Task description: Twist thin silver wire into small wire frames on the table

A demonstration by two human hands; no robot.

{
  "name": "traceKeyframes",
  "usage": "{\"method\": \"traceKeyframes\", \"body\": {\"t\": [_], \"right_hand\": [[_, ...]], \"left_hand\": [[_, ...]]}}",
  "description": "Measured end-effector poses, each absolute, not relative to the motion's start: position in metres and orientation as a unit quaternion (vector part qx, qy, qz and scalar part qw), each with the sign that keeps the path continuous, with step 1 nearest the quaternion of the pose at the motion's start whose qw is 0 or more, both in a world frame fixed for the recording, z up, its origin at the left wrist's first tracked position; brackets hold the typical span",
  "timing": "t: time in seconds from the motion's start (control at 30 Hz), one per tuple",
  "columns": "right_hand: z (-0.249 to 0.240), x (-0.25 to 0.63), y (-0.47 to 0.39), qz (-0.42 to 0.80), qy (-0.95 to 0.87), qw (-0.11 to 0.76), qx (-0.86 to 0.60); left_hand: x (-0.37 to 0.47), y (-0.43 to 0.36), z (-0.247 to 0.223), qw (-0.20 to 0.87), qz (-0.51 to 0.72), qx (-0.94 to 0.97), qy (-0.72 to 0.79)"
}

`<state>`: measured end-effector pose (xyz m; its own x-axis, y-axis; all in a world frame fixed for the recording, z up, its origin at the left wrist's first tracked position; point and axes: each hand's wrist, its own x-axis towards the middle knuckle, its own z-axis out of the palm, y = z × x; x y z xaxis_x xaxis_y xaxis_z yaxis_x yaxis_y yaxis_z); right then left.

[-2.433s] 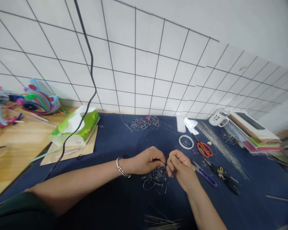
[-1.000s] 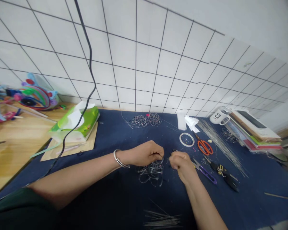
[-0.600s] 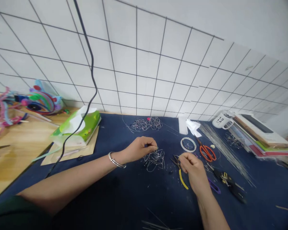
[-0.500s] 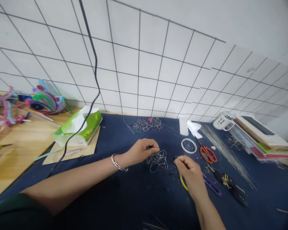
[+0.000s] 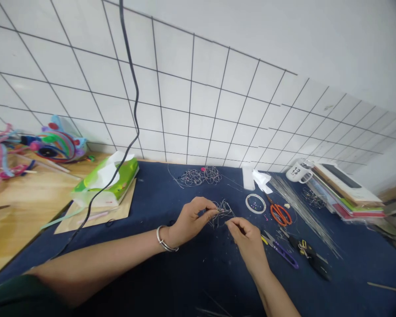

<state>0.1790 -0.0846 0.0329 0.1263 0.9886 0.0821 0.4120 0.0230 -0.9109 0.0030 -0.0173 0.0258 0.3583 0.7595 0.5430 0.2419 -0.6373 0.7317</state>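
Between my hands is a loose tangle of thin silvery wire point(image 5: 223, 211), held over the dark blue cloth. My left hand point(image 5: 195, 218), with a silver bangle at the wrist, pinches the tangle's left side between thumb and fingers. At the lower right of the tangle, my right hand point(image 5: 244, 233) has its thumb and forefinger pressed together at a wire end; whatever lies between those fingertips is too small to make out.
Purple snips point(image 5: 285, 254), black pliers point(image 5: 312, 259), orange-handled scissors point(image 5: 280, 215) and a round bead dish point(image 5: 255, 204) lie right of my hands. Wire bundles point(image 5: 201, 176) lie behind. A green tissue pack point(image 5: 108, 180) sits left; a mug point(image 5: 298, 171) stands back right.
My right hand has moved left to the wire tangle, uncovering more of the purple snips. The tangle is now raised and turned to the right of my left fingertips. The view has shifted slightly.
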Motion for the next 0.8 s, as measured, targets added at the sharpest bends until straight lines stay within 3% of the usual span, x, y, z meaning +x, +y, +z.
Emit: {"method": "traceKeyframes", "body": {"t": [0.2,0.57,0.8], "right_hand": [[0.04,0.181,-0.084,0.351,-0.523,0.454,-0.631],[0.023,0.164,-0.068,0.518,-0.324,0.56,-0.56],[0.016,0.163,-0.068,0.555,-0.261,0.592,-0.523]], "left_hand": [[0.004,-0.02,0.019,0.267,0.464,0.796,0.283],[0.002,-0.016,-0.004,0.122,0.423,0.888,0.13],[0.002,-0.012,-0.007,0.138,0.418,0.889,0.129]]}}
